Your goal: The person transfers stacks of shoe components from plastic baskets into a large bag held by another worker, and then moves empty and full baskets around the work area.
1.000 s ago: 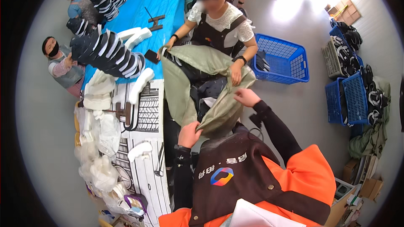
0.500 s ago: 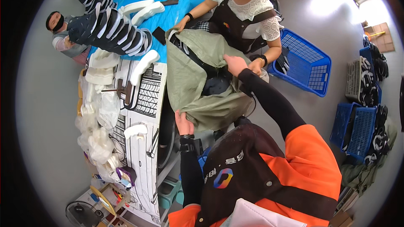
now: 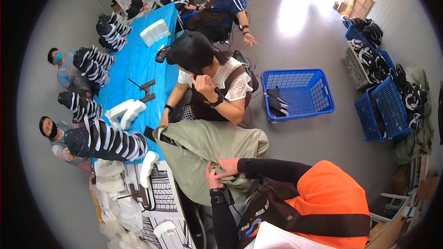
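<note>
A large olive-green woven sack [image 3: 198,140] lies over the gap between the table and me, sagging toward my apron. My left hand [image 3: 212,176] is closed on a bunched fold of it. Right beside it, almost touching, my right hand [image 3: 228,168] grips the gathered cloth. A narrow dark strip inside the sack [image 3: 171,142] shows at its far left edge, where a seated co-worker's hand [image 3: 164,120] holds the rim. That person's other hand [image 3: 204,86] is raised away from the sack.
A blue crate [image 3: 300,94] with dark pieces inside stands on the floor to the right. Stacks of black-and-white parts [image 3: 106,140], white foam-like pieces [image 3: 127,113] and a brown stand [image 3: 145,91] rest on the blue-covered table [image 3: 152,64]. Several co-workers sit around it. Filled crates [image 3: 387,106] line the right side.
My hands have come together, bunching the sack's wide opening nearly closed. The co-worker has let go with one hand and raised it. My view has shifted up and right.
</note>
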Demonstrator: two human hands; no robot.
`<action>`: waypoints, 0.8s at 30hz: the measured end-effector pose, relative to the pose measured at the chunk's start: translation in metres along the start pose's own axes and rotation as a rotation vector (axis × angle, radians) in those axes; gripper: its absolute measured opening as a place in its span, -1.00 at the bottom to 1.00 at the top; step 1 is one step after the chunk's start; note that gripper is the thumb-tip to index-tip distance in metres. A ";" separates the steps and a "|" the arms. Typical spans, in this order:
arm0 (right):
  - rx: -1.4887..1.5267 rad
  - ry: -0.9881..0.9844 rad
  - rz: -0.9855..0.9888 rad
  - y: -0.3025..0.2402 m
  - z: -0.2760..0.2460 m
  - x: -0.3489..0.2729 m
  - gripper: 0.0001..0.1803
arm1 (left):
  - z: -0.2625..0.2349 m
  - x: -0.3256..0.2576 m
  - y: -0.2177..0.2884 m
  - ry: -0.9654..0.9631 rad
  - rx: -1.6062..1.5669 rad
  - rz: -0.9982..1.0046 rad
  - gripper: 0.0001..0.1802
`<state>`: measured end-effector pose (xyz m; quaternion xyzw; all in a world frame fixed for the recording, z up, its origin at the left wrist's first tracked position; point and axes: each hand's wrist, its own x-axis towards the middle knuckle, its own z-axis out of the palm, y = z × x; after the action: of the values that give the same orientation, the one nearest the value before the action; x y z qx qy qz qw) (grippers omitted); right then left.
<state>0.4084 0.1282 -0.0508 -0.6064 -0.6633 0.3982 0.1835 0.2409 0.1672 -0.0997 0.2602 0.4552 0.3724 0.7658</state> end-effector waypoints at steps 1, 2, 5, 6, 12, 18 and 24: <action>0.037 -0.004 0.018 -0.009 0.006 0.000 0.34 | 0.000 0.004 0.003 -0.019 0.048 -0.068 -0.41; 0.076 -0.010 0.035 -0.016 0.009 0.001 0.32 | -0.002 0.006 0.006 -0.036 0.097 -0.135 -0.44; 0.072 -0.246 0.052 -0.015 -0.001 0.015 -0.22 | -0.018 0.015 0.024 -0.202 0.350 -0.075 -0.48; -0.088 -0.390 0.124 -0.018 0.000 0.018 -0.43 | -0.025 0.019 0.033 -0.340 0.620 -0.022 -0.47; -0.178 0.262 0.131 -0.016 0.024 -0.033 -0.65 | 0.032 -0.018 0.115 -0.782 1.824 0.906 0.07; 0.036 0.672 0.447 -0.019 0.067 -0.048 -0.67 | 0.049 0.056 0.086 -0.721 1.973 1.090 -0.29; 0.023 0.798 0.451 -0.014 0.091 -0.052 -0.75 | 0.034 0.075 0.048 -0.745 1.540 0.995 -0.63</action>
<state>0.3433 0.0520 -0.0838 -0.8396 -0.3876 0.1708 0.3401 0.2782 0.2536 -0.0863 0.9493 0.1418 0.1482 0.2381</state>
